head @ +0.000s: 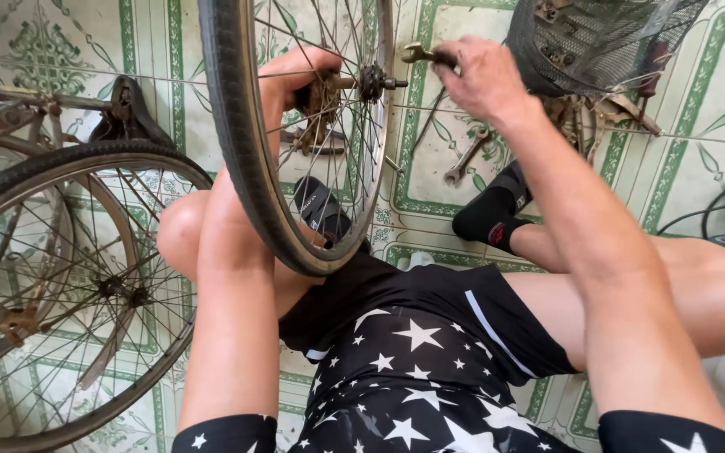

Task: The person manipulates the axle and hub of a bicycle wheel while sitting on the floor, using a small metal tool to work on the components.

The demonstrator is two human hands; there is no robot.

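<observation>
A bicycle wheel (237, 151) with a black tyre stands upright between my knees, its lower edge resting on my lap. My left hand (295, 75) reaches behind the spokes and grips the rusty sprocket side of the hub (368, 82). My right hand (476, 75) is closed on a metal wrench (417, 54), whose open jaw sits just up and right of the axle end. Spokes partly hide my left fingers.
A second bicycle wheel (60, 277) with frame parts lies at the left. A loose wrench (466, 157) rests on the green-patterned tile floor. A black wire basket (597, 38) with rusty parts is at the top right. Cables (715, 214) lie at the right edge.
</observation>
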